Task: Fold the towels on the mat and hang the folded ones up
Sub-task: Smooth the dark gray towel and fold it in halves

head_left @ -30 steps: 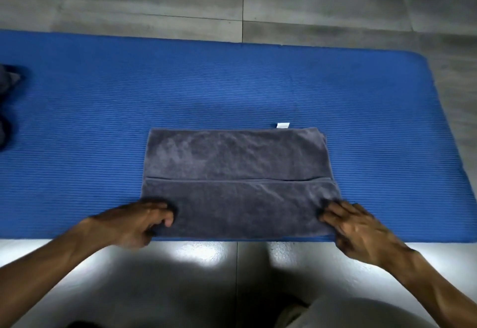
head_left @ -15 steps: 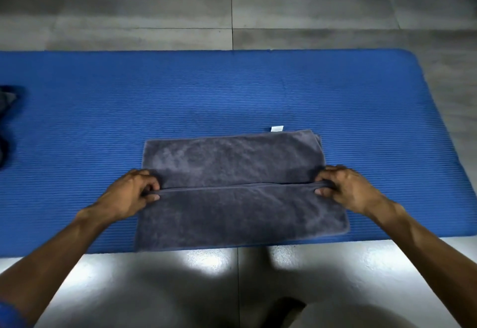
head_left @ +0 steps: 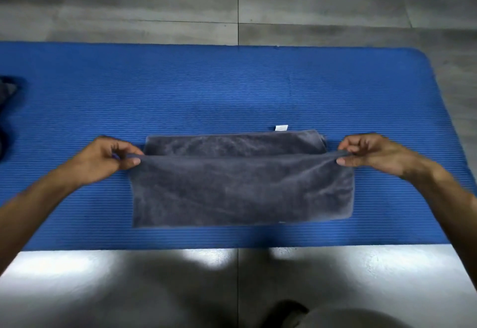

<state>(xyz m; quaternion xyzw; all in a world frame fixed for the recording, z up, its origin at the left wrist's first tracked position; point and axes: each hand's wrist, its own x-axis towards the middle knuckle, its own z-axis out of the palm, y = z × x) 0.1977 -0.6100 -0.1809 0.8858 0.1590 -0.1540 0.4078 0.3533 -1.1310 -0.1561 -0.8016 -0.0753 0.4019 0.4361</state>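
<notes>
Towel (head_left: 242, 188) on mat (head_left: 232, 90), pinched by both hands.

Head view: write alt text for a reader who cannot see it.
Two hands pinch the ends of a grey towel on a blue mat, the left hand and right hand lifting its folded edge. A small white tag shows at its far edge.

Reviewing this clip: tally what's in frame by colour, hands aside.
Grey: 1, the towel, pinched at both ends by the left hand and right hand
Blue: 1, the mat
White: 1, the tag
Dark: 1, cloth at the left edge, unclear
Total: 4
</notes>
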